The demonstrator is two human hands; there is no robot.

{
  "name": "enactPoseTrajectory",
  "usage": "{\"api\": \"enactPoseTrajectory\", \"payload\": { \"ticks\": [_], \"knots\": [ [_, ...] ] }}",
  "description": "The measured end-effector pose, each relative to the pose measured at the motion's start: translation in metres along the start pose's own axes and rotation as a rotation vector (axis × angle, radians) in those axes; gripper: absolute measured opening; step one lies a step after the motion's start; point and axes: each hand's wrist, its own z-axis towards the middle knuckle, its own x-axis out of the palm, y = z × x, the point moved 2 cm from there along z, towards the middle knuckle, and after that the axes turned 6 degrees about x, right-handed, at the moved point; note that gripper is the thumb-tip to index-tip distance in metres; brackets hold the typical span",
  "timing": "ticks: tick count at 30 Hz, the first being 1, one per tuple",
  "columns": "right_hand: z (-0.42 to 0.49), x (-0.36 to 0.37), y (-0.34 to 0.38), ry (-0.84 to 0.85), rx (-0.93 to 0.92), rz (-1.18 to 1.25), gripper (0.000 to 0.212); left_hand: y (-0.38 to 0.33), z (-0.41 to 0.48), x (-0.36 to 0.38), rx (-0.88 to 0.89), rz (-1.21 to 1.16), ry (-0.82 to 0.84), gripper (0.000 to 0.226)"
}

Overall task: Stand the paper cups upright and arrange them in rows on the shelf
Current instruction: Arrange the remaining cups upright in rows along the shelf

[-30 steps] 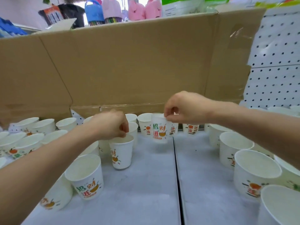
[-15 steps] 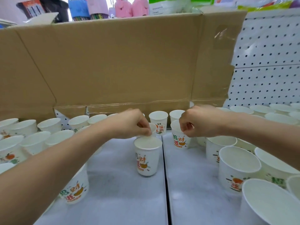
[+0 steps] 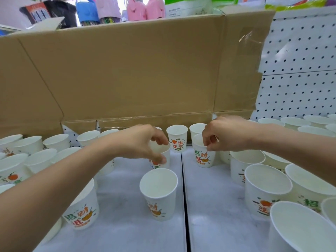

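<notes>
Head view: left hand [image 3: 143,140] grips a mouth-up cup [image 3: 167,155] just left of the shelf seam [image 3: 184,188]. Right hand [image 3: 229,135] pinches the rim of a second cup [image 3: 202,158], upright, just right.

Body check, visible parts only: left hand [image 3: 140,142] and right hand [image 3: 229,135], both bare, no gloves. Left forearm [image 3: 60,180] and right forearm [image 3: 294,148] are uncovered right to the picture's edge. Clothing can't be seen. Nails too small to judge.
</notes>
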Motion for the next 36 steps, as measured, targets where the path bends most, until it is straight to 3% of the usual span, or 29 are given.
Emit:
{"api": "enactPoseTrajectory", "payload": {
  "ticks": [7, 16, 32, 36],
  "knots": [
    [-0.002, -0.001, -0.001, -0.059, -0.018, -0.030, 0.014, 0.009, 0.014, 0.009, 0.021, 0.143, 0.010, 0.009],
    [-0.002, 0.002, -0.001, -0.082, 0.017, -0.007, 0.013, -0.011, 0.045, 0.024, 0.117, -0.048, -0.120, 0.015],
    [-0.001, 0.002, -0.004, -0.029, 0.015, -0.035, 0.010, -0.019, 0.057, 0.034, 0.103, -0.064, -0.147, 0.015],
    [-0.001, 0.002, -0.007, -0.001, 0.000, -0.058, 0.008, -0.017, 0.053, 0.030, 0.102, -0.114, -0.146, 0.027]
  ]
}}
